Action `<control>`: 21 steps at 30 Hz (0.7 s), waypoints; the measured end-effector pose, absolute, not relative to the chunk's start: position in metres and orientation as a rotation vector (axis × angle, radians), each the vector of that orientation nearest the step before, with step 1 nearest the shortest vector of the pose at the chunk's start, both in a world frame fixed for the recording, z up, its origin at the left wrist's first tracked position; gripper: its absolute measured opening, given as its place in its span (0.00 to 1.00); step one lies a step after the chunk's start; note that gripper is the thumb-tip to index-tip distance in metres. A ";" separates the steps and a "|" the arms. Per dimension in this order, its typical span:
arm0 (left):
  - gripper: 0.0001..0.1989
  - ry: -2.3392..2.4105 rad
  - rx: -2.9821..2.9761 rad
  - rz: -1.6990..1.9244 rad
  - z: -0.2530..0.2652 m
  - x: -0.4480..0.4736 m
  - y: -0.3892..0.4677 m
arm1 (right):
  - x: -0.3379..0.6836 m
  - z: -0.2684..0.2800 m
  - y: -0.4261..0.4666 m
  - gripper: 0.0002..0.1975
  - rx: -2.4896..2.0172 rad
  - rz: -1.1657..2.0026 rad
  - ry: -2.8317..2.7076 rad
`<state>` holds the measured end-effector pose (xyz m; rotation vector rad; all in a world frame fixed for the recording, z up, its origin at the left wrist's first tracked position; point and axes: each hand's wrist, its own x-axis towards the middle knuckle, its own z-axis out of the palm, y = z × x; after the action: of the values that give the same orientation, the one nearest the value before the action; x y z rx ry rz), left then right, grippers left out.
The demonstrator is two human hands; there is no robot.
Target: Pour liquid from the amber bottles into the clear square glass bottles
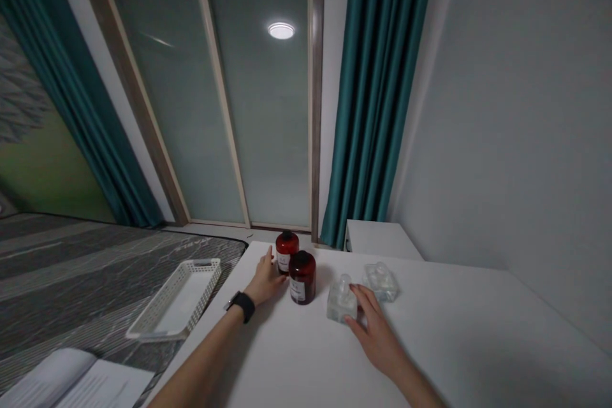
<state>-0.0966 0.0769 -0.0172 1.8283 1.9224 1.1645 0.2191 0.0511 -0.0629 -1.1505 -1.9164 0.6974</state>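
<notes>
A right hand [375, 331] at lower center-right of the frame curves over the right side of a squarish clear bottle [338, 306], thumb low and fingertips higher, set apart; how firmly they press cannot be told. At center, a left hand [264, 280] with fingers spread reaches along the left side of the rear of two dark-capped reddish-brown bottles, the rear bottle [284, 261] standing partly behind the front bottle [303, 290]; whether the fingers touch it is unclear. A second clear bottle [381, 281] sits right of the first, all four on a white tabletop [282, 363] across the lower frame.

The clear bottle appears to be glass or hard plastic: probably stiff, fairly weighty for its bulk, slick on its smooth faces and, if glass, easily chipped by a knock. Its flat opposite sides look the safest hold, low on the body, rather than the narrow knob [345, 282] on top, which may come loose. The reddish-brown pair, likely rigid and slippery too, would best be taken around the rounded body beneath the shoulder, across the pale label [298, 291], not by the cap.
</notes>
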 end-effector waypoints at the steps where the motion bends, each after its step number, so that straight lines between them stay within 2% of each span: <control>1: 0.40 1.928 1.814 1.169 -0.020 -0.098 0.068 | 0.219 -0.062 0.051 0.27 -1.149 0.698 -1.922; 6: 0.32 1.795 1.770 1.308 -0.022 -0.083 0.017 | 0.221 -0.056 0.052 0.27 -1.125 0.707 -1.938; 12: 0.42 1.736 2.009 1.336 0.001 -0.038 0.014 | 0.225 -0.049 0.047 0.27 -1.114 0.760 -1.950; 15: 0.34 1.776 2.199 1.569 0.008 -0.024 0.021 | 0.225 -0.051 0.045 0.27 -1.111 0.779 -1.906; 17: 0.28 1.611 2.370 1.631 0.005 -0.016 0.018 | 0.226 -0.051 0.044 0.29 -1.077 0.832 -1.854; 21: 0.27 1.265 2.401 1.512 -0.010 -0.003 0.000 | 0.230 -0.046 0.042 0.39 -1.035 1.100 -1.792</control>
<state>-0.0032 -0.0005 -0.0097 2.4008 1.2647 1.5125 0.2297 0.0423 -0.0464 -1.0349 -1.7924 1.1002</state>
